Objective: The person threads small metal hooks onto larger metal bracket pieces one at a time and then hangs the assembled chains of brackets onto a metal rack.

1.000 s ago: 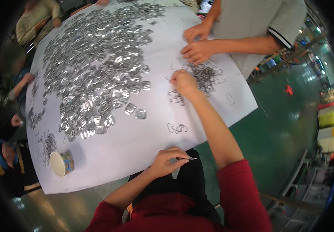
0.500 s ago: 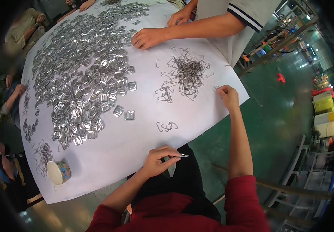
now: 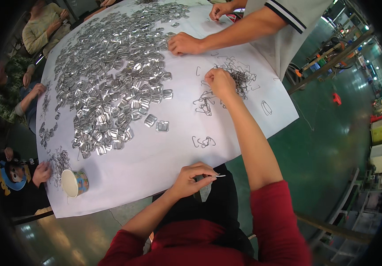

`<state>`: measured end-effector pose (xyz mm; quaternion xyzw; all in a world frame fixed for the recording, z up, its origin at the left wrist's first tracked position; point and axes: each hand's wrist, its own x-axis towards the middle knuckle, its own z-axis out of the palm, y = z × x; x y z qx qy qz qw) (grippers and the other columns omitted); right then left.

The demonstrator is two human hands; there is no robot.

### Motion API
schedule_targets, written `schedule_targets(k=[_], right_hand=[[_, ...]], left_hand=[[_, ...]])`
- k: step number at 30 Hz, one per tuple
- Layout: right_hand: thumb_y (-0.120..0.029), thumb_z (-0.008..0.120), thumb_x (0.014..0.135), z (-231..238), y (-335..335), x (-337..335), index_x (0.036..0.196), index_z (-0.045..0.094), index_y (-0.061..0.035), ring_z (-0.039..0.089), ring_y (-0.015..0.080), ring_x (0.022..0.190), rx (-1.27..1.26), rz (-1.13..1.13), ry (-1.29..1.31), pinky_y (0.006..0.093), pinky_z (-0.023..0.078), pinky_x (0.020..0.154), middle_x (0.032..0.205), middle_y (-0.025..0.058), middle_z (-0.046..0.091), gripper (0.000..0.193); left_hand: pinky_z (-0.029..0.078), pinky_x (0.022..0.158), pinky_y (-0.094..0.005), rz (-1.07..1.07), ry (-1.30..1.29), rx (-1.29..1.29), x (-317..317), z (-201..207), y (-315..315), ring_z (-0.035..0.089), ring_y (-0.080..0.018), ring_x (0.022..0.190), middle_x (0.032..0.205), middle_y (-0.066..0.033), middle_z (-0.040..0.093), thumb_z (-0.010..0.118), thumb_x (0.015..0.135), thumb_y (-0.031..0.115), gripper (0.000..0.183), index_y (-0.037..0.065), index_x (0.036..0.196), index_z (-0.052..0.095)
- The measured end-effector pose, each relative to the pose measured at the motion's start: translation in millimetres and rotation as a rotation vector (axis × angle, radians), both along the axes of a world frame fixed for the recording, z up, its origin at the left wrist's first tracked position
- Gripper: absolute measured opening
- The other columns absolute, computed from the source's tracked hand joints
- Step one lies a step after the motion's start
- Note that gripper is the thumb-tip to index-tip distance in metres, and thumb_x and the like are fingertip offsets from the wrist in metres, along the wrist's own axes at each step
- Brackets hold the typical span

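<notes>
Thumb and fingers of my left hand (image 3: 192, 181) pinch a small flat metal buckle (image 3: 219, 176), seen edge-on near the table's front edge. My right hand (image 3: 221, 83) is over the left side of a pile of bent wire hooks (image 3: 245, 80). Its fingers are drawn together, pointing left; whatever lies between them is hidden. Right of the right forearm, a bent wire piece (image 3: 266, 107) lies by itself. A few wire hooks (image 3: 204, 142) rest on the white sheet between my hands. To the left spreads a large heap of shiny metal buckles (image 3: 111, 88).
A paper cup (image 3: 74, 183) stands at the table's left front corner, beside another wire pile (image 3: 60, 160). A co-worker's hand (image 3: 185, 44) touches the buckle heap from the far right. Other people sit along the left side. Green floor (image 3: 319, 115) lies beyond the right edge.
My right hand has moved left and away from me, from the table's right edge to the hook pile. The wire piece near its former place now lies uncovered. My left hand still holds the buckle.
</notes>
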<state>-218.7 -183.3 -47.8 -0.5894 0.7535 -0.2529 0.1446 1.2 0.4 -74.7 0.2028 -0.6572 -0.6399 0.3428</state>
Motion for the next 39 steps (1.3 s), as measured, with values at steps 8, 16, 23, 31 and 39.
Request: schedule_targets(k=[8,16,23,31,39], right_hand=[[-0.030,0.064,0.080,-10,-55,43,0.093,0.066,-0.0057,0.060,0.0295,0.096,0.176,-0.206,0.193,0.0381,0.048,0.081,0.103,0.0156,0.061,0.027],[-0.020,0.062,0.078,-8,1,26,0.084,0.063,-0.0005,0.063,0.0274,0.078,0.187,0.184,-0.150,0.0370,0.049,0.071,0.084,0.0141,0.064,0.021],[-0.013,0.057,0.087,14,120,9,0.086,0.055,-0.0026,0.050,0.0096,0.061,0.132,0.156,-0.921,0.0222,0.042,0.056,0.070,0.0014,0.054,0.011],[-0.011,0.058,0.087,55,247,37,0.093,0.056,0.0004,0.057,0.0118,0.066,0.090,-0.011,-1.286,0.0262,0.049,0.062,0.079,0.0060,0.059,0.013],[-0.010,0.063,0.082,44,289,64,0.084,0.060,-0.0038,0.044,0.0064,0.075,-0.225,-0.054,-0.984,0.0203,0.035,0.064,0.095,0.0003,0.051,0.008]], left_hand=[[0.048,0.066,-0.0263,0.028,-0.004,-0.026,2,3,1,0.060,-0.0158,0.076,0.085,-0.0073,0.064,0.067,0.077,0.001,0.011,0.002,0.088,0.066],[0.048,0.066,-0.0245,0.077,-0.023,0.052,0,1,8,0.060,-0.0132,0.074,0.085,-0.0080,0.064,0.065,0.079,0.001,0.009,0.001,0.089,0.066],[0.048,0.068,-0.0240,0.135,-0.080,0.092,-3,3,13,0.060,-0.0114,0.076,0.086,-0.0072,0.063,0.064,0.080,0.003,0.010,0.000,0.090,0.066],[0.046,0.070,-0.0217,0.213,-0.074,0.196,-5,13,29,0.058,-0.0086,0.078,0.088,-0.0037,0.063,0.062,0.083,0.003,0.009,0.000,0.092,0.064],[0.049,0.076,-0.0245,0.231,-0.010,0.169,-12,32,44,0.060,-0.0110,0.084,0.088,-0.0051,0.062,0.062,0.082,-0.001,0.014,-0.001,0.096,0.059]])
